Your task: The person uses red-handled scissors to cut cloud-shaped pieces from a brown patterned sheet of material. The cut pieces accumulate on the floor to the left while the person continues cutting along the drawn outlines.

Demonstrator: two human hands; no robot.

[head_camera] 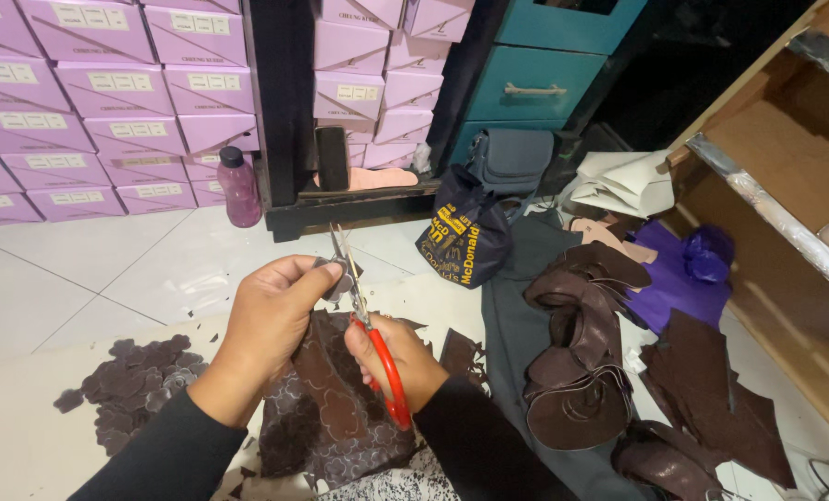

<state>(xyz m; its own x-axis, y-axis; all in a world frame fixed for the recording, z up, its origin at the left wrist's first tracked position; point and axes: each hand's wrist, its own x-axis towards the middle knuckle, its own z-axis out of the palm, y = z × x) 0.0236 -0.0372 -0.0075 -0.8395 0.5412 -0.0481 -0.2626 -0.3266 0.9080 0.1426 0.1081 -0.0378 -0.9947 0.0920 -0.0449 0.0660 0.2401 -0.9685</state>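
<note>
My right hand (394, 357) grips red-handled scissors (370, 325), blades pointing up and away. My left hand (273, 311) pinches a small dark piece (338, 278) right at the scissor blades. Beneath both hands lies a dark brown leather sheet (326, 413) marked with flower-shaped outlines. A pile of small cut-out leather shapes (136, 380) lies on the floor to the left of my left arm.
Stacked lilac boxes (90, 102) line the back wall, with a pink bottle (240, 188) by a black shelf frame (280, 111). A dark printed bag (461, 241), rolled brown leather (582, 371), purple cloth (674, 278), and a wooden shelf (777, 186) lie to the right.
</note>
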